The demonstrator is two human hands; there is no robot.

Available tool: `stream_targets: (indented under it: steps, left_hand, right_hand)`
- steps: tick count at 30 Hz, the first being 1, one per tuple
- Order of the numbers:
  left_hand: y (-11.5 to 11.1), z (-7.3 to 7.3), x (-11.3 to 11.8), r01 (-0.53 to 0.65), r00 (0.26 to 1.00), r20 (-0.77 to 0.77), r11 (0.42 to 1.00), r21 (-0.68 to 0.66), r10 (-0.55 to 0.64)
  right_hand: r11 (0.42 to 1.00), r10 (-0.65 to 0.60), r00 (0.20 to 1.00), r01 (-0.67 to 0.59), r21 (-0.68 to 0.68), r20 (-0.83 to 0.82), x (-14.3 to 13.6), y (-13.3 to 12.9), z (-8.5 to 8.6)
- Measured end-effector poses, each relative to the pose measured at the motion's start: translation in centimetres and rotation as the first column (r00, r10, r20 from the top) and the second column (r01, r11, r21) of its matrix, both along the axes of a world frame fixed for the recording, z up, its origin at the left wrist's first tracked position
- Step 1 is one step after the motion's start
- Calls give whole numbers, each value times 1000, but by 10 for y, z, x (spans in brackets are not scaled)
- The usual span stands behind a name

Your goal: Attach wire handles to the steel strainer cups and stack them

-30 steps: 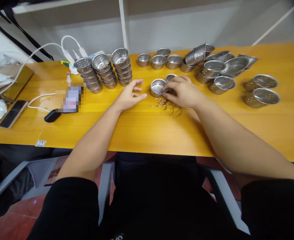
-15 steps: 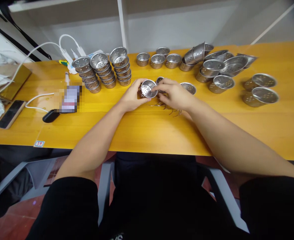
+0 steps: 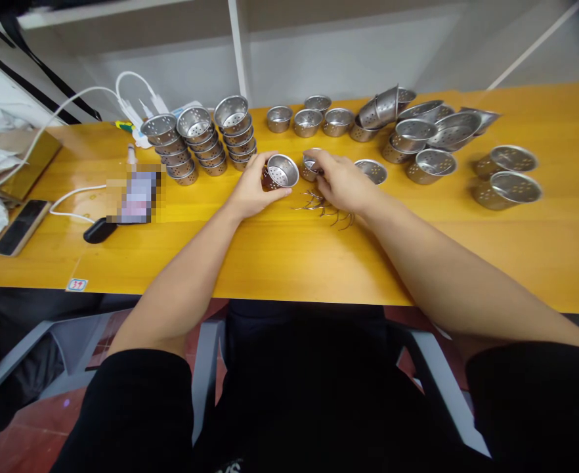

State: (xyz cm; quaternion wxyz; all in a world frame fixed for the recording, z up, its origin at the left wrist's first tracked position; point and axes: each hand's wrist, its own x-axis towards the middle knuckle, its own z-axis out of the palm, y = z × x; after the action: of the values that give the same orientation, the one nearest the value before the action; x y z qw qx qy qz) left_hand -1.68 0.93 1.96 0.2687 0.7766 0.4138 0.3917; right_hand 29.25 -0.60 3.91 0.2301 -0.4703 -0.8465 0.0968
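A perforated metal cup (image 3: 282, 172) is held by my left hand (image 3: 253, 190), thumb in front and fingers behind it. To its right, my right hand (image 3: 341, 180) has its fingers closed on the rim of a second metal cup (image 3: 310, 165) that stands on the table. Several thin bent wire pieces (image 3: 321, 205) lie just below that cup and the right hand. Beyond the right wrist rests another round metal cup (image 3: 371, 172), partly covered by the hand.
Three stacks of metal cups (image 3: 203, 141) rise at the back left. Several loose cups (image 3: 339, 121) and a tilted pile (image 3: 417, 131) fill the back right; two cups (image 3: 509, 187) stand far right. A phone (image 3: 139, 197), cables and a black device (image 3: 100, 230) lie left.
The held cup has moved slightly left with my left hand and tilted. My right hand has drawn away from it and now grips the rim of the cup behind the wires.
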Motion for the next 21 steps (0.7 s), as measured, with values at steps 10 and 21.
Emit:
stream_targets:
  steps: [10, 21]
  left_hand:
    - [2, 3, 0, -60, 998, 12, 998, 2, 60]
    - [-12, 10, 3, 70, 997, 39, 997, -31, -69]
  right_hand:
    - [996, -88, 995, 87, 28, 46, 20, 28, -12]
    - [970, 238, 966, -232, 72, -96, -19, -38, 28]
